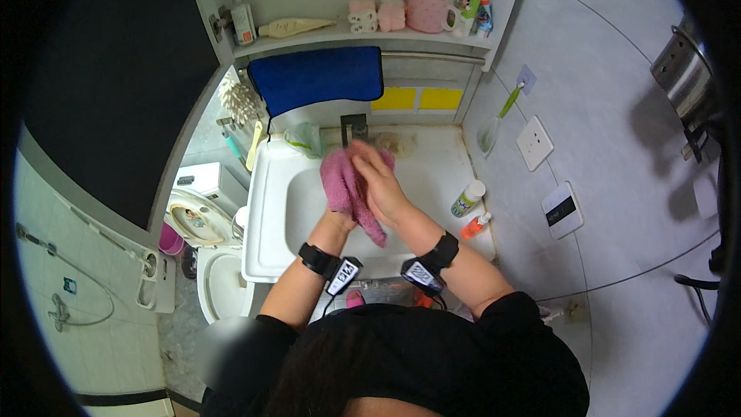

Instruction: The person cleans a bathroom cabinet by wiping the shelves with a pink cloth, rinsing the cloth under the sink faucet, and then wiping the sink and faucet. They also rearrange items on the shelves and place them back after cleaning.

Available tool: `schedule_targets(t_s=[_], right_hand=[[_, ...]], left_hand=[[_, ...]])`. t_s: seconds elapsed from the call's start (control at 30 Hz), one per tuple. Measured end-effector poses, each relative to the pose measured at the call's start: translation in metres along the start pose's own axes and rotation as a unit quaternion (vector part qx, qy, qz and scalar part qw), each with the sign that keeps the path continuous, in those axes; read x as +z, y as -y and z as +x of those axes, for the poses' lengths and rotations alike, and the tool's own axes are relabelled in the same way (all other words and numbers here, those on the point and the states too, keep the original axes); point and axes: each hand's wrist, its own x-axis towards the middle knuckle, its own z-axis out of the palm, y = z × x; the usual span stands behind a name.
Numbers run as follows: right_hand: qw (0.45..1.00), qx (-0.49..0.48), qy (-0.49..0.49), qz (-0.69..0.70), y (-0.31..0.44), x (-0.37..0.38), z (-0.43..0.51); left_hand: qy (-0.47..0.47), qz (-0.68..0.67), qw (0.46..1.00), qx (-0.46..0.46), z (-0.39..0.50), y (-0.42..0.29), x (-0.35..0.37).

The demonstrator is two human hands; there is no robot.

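Note:
A pink terry cloth [341,182] is bunched between my hands above the white washbasin [301,197], in front of the dark faucet [354,125]. My left hand [343,219] is mostly covered by the cloth, so its fingers are hidden; only the heel of the hand and the wrist show. Against the cloth's right side lies my right hand [379,185], its fingers stretched forward and slightly blurred. One corner of the cloth hangs down between my wrists. Black straps with small devices circle both forearms.
A white spray can [468,199] and an orange bottle [476,226] stand on the basin's right rim. A clear plastic bag [305,140] sits at its back left. Above hang a blue cloth [318,78] and a cabinet shelf [324,41]. A toilet [223,284] is at left.

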Motion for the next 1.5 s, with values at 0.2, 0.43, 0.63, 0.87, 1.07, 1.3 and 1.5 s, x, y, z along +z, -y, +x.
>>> schedule_targets(t_s=[0.2, 0.43, 0.63, 0.87, 1.07, 1.3, 1.5], right_hand=[[0.981, -0.049, 0.016, -0.186, 0.007, 0.011, -0.02], [0.992, 0.028, -0.052, 0.11, 0.005, -0.01, -0.028], [0.968, 0.132, 0.138, 0.166, 0.017, -0.005, -0.028], [0.946, 0.132, 0.139, 0.261, 0.036, 0.012, -0.032], [0.998, 0.028, -0.055, -0.026, 0.043, 0.019, -0.032], [0.989, 0.102, -0.054, 0.087, 0.049, -0.044, -0.018], [0.999, 0.019, -0.043, -0.003, 0.041, -0.049, -0.007]], left_hand=[[-0.069, 0.399, 0.896, 0.183, 0.012, -0.011, 0.011], [0.056, 0.776, 0.519, 0.353, 0.028, -0.028, 0.049], [0.141, 0.435, 0.854, 0.25, 0.033, 0.002, 0.087], [0.143, -0.049, 0.984, 0.089, 0.026, 0.003, 0.099], [0.13, 0.212, 0.934, 0.257, 0.043, -0.009, 0.084], [0.13, 0.678, 0.645, 0.328, 0.007, 0.02, 0.066], [0.192, 0.748, 0.583, 0.25, -0.002, 0.031, 0.04]])
